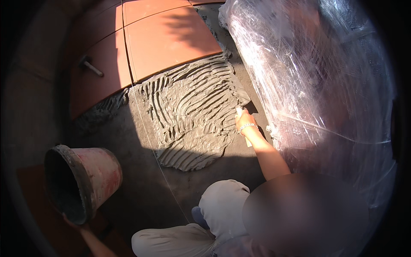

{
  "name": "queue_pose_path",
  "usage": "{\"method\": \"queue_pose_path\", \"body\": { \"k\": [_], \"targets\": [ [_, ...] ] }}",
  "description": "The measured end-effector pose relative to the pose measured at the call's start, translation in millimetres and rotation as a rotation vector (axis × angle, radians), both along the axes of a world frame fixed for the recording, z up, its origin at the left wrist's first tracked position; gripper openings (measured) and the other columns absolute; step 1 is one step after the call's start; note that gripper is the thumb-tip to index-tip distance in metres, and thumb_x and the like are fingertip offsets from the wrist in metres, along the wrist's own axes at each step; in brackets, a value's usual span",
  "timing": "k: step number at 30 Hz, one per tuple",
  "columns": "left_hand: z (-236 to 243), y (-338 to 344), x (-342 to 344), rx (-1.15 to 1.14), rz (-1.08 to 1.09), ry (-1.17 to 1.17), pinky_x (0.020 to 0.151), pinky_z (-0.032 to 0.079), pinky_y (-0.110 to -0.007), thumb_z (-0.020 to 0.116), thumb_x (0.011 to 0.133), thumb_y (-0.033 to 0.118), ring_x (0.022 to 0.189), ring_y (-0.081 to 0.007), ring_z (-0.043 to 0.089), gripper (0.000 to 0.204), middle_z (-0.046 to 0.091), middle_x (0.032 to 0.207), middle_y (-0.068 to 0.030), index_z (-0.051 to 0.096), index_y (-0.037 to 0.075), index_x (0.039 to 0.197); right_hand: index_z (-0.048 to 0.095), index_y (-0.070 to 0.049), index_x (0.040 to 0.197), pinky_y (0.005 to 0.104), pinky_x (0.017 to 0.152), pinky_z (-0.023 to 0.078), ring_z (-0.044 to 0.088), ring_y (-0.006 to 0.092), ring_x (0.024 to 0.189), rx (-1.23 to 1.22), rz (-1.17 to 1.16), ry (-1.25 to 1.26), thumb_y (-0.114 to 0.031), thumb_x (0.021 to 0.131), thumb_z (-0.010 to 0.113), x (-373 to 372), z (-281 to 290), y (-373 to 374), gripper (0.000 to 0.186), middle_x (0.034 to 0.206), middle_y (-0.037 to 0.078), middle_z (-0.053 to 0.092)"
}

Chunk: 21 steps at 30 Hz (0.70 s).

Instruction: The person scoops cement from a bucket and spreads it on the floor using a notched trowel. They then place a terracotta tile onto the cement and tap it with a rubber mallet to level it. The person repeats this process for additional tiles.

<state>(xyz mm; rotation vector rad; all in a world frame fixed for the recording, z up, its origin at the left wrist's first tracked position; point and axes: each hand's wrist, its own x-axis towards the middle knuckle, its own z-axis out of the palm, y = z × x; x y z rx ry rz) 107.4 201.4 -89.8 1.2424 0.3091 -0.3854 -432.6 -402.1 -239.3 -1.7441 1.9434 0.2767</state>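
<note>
One trowel (239, 111) is gripped by the right hand (245, 120) at the mortar's (195, 107) right edge; left of it, a bucket (99, 169) is touched by the left hand (73, 221), grip unclear. Ridges (190, 157) are best kept even.

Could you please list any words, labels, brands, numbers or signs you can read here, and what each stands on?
None can be read.
The bucket is too blurred to tell whether its red patches are lettering.
The orange tiles and plastic-wrapped bundle show no legible text.

Right hand (245, 119) curled tight, forearm (269, 156) outstretched; left hand (73, 222) (partly hidden) low.
</note>
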Motion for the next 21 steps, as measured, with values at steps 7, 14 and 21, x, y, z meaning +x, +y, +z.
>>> {"method": "queue_pose_path", "body": {
  "k": [7,14,21],
  "targets": [
    [-6,10,5,-0.044,-0.017,0.024,0.105,0.039,-0.055,0.055,0.087,0.055,0.133,-0.0386,0.04,0.083,0.036,0.152,-0.014,0.031,0.006,0.149,0.048,0.002,0.124,0.048,0.095,0.049,0.064,0.0406,0.11,0.016,0.052,0.0,-0.033,0.094,0.055,18,4,-17,0.046,0.114,0.028,0.065],
    [-15,26,17,-0.04,-0.003,-0.026,0.107,0.039,-0.052,0.054,0.089,0.055,0.131,-0.0378,0.043,0.08,0.04,0.149,-0.0144,0.034,0.004,0.148,0.052,0.004,0.125,0.0455,0.096,0.051,0.063,0.0373,0.114,-0.008,-0.055,0.003,-0.018,0.096,0.049,69,0,-72,0.037,0.122,0.025,0.064],
    [-4,11,5,-0.092,0.066,0.003,0.11,0.038,-0.044,0.052,0.096,0.041,0.128,-0.0319,0.049,0.061,0.052,0.14,-0.016,0.046,-0.003,0.139,0.049,0.005,0.125,0.0488,0.095,0.05,0.063,0.0398,0.112,0.144,0.373,0.037,-0.025,0.097,0.048,134,-21,1,0.041,0.117,0.028,0.064]
  ]
}}
